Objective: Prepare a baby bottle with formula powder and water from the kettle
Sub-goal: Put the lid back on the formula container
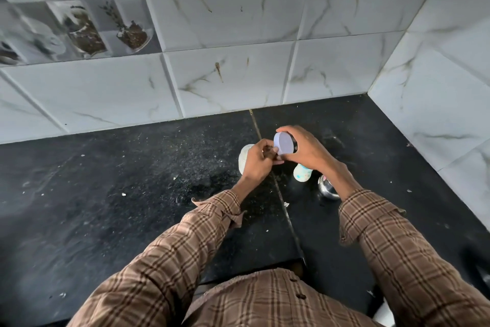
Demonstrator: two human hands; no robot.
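A: Gripping a small round container point(285, 143) with the right hand point(307, 151), fingers curled over its top and side, pale lilac lid facing the camera. The container is being held tilted, up off the black countertop point(132, 207).

B: And the left hand point(256, 163)?

A: It is closing in against the lid's lower left edge, fingertips point(273, 151) pinched together right at the rim. Whether they are holding the lid's edge or something small of their own, I cannot tell; the fingers are hiding it.

B: Where is the baby bottle sitting?

A: A white bottle with blue print point(302, 173) is standing on the counter just below the right wrist, partly covered by it. A second pale, rounded object point(245, 158) is showing behind the left hand, mostly hidden; what it is I cannot tell.

B: Anything else nearby?

A: A shiny metal vessel point(327, 189) is resting just right of the bottle, tucked under the right forearm. Both plaid sleeves point(397, 247) are reaching in from the counter's near edge. White crumbs are lying scattered across the dark surface, with marbled wall tiles point(225, 80) behind.
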